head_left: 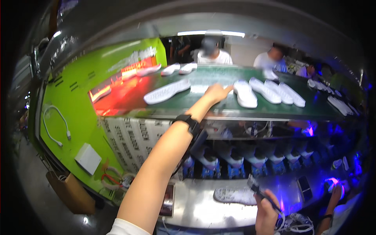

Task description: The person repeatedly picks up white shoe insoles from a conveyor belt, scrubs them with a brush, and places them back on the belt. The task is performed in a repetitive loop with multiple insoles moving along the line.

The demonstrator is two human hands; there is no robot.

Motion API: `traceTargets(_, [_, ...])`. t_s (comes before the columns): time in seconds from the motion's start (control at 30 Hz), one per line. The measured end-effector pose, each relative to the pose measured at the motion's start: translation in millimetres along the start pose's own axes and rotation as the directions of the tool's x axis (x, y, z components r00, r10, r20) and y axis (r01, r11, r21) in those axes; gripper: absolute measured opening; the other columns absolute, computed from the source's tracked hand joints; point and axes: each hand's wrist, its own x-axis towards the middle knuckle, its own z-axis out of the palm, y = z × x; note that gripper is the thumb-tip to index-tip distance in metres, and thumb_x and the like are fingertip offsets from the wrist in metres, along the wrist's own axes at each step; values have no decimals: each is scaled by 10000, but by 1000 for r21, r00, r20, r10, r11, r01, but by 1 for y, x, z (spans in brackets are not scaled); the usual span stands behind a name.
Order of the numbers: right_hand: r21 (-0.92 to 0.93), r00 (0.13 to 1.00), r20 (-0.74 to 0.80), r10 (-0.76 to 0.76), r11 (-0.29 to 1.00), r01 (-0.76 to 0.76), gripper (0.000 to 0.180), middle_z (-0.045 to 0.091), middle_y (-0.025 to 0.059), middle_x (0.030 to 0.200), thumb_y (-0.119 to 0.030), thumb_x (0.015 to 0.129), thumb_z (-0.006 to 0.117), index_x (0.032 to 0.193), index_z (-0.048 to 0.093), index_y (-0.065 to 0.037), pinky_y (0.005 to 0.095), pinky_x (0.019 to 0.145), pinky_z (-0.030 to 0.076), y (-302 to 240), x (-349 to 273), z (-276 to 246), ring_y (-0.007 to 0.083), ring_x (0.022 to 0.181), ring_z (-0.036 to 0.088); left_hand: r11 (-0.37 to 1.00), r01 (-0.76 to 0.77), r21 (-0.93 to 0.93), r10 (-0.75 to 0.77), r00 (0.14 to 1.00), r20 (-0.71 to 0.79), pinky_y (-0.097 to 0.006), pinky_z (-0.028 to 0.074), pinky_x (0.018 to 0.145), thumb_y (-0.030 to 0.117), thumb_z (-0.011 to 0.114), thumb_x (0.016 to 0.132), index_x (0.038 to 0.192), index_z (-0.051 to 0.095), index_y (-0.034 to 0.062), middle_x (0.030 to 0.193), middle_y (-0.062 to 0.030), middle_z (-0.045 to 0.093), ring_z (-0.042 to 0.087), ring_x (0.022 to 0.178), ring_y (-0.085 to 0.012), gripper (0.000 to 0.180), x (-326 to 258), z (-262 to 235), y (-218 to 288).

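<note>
My left arm, with a black watch on the wrist, stretches over a green conveyor belt (211, 74). The fingertips of my left hand (217, 93) point right and reach the edge of a white shoe sole (245, 94); nothing shows in its grasp. To the right of that sole lie more white soles (265, 91) in a row, and a longer white sole (166, 92) lies to the left. Lower down, my right hand (267, 213) is closed around the dark handle of a small brush (256, 188). Beside its tip, a speckled grey-white sole (234, 196) rests on the metal bench (196, 203).
At left, a bright green machine housing (74, 102) meets a red-lit stretch of belt. Blue-lit shoe forms (235, 162) line up beneath the belt. A phone (304, 188) lies on the bench. Another person's hand (335, 194) works at the right; people sit beyond the belt.
</note>
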Motion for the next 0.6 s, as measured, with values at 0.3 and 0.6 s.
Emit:
traceTargets(0.3, [145,961,-134,244,964,-224,437,620,175,1171,-94,892,584,1305,499,19,399,1022,429,-3,-10,-9,287,1096,599,916,115,-383,-112,993,32,-435,554,777,255,665,827,1002,646,-44,1022,-210,657,667,913,-340,347,-6,5,41])
traceTargets(0.6, [203,961,277,6,977,-64,349,636,223,1202,-182,773,694,1096,678,-49,547,1161,168,13,-15,19,415,1406,299,716,-398,-573,197,903,-382,-271,493,751,52,622,835,1101,433,11,1025,-86,515,577,883,-132,329,-303,-35,0])
